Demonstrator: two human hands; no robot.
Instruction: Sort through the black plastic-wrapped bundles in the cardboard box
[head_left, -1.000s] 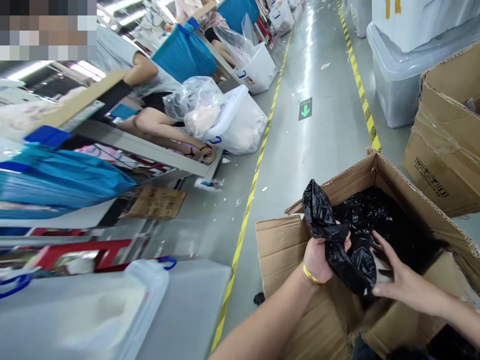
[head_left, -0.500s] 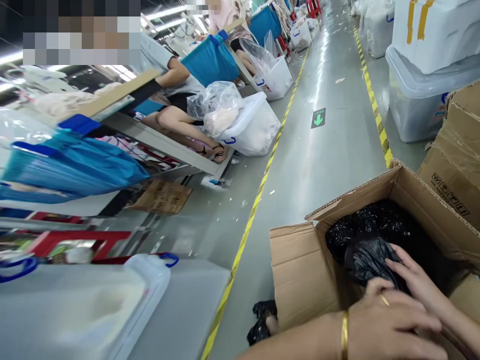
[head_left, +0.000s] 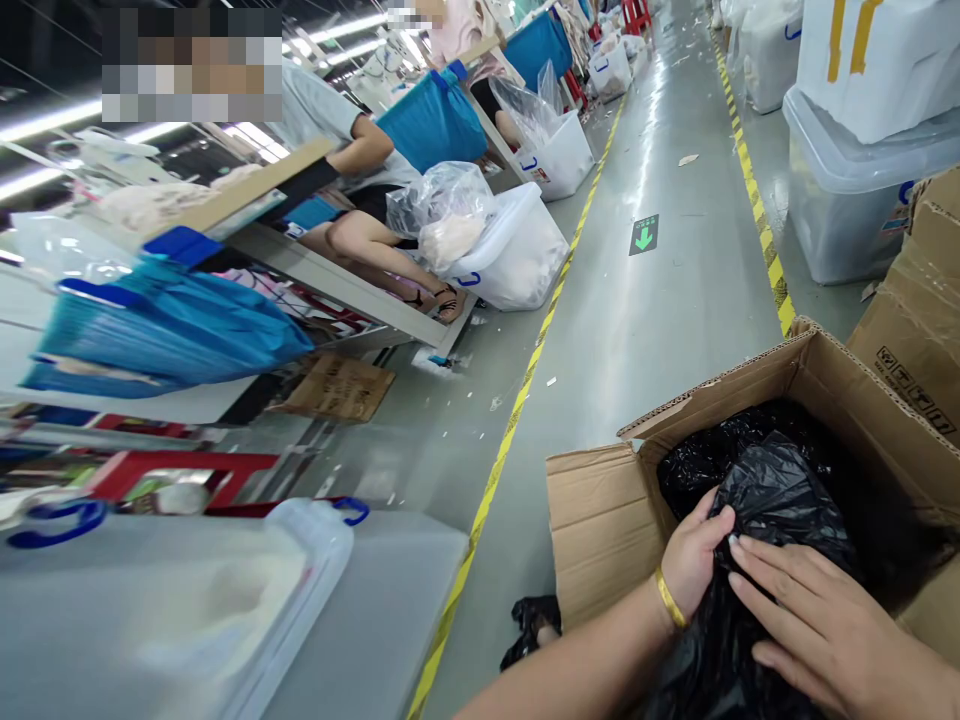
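In the head view, a black plastic bag [head_left: 780, 490] bulges up at the opening of a cardboard box [head_left: 600, 530], its lower folds hanging down toward me. My left hand [head_left: 694, 560], with a gold bracelet at the wrist, is closed on the bag's near left side, thumb on top. My right hand [head_left: 817, 610] lies across the bag's near side with fingers stretched out, fingertips close to the left thumb. More shiny black plastic [head_left: 697, 455] lies deeper inside the box. What the bag contains is hidden.
Left of the yellow floor line stands a translucent bin [head_left: 405, 590]. Behind it are blue cloth slings [head_left: 172, 320] at worktables and a seated person [head_left: 367, 150]. Another carton [head_left: 915, 310] and stacked tubs [head_left: 847, 210] stand to the right. A black bag [head_left: 529, 625] lies beside the box.
My left hand has moved forward and left onto the bag and gripped it. The right hand has drawn back toward me. More of the bag is now raised and spread between them.
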